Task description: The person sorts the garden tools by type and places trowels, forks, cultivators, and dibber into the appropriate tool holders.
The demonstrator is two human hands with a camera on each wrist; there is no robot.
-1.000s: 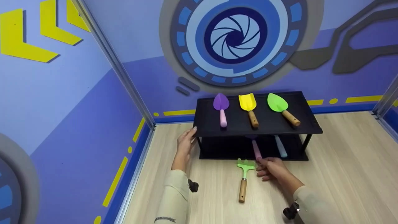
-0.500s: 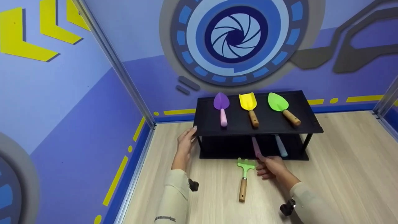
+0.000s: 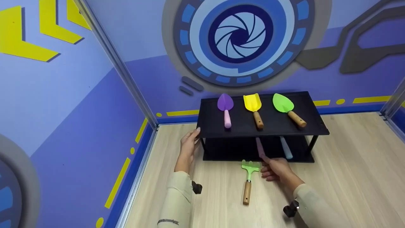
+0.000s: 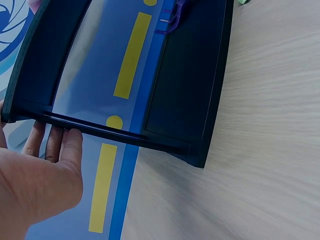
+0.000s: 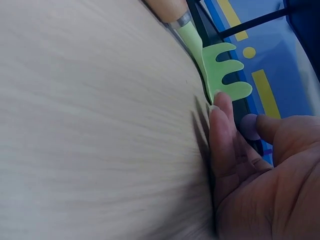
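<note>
A black two-tier shelf (image 3: 234, 128) stands against the back wall. My left hand (image 3: 189, 146) holds its left front corner, thumb at the upper tier's edge and fingers by the side post. On the lower tier lies a hand rake (image 3: 260, 147) with a pink handle; its purple prongs (image 4: 172, 20) show in the left wrist view, while the upper tier hides them in the head view. My right hand (image 3: 278, 169) pinches the handle's end between thumb and fingers. Just left of that hand, a green hand rake (image 3: 247, 186) with a wooden handle lies on the table.
On the upper tier lie a purple trowel (image 3: 225, 106), a yellow shovel (image 3: 253, 104) and a green trowel (image 3: 284, 104). A blue handle (image 3: 286, 148) shows on the lower tier, right of the pink one. Blue printed walls (image 3: 139, 79) border the wooden table (image 3: 357, 177).
My right hand has moved slightly forward and pushed the pink-handled rake deeper onto the lower tier. The left hand stays at the shelf corner.
</note>
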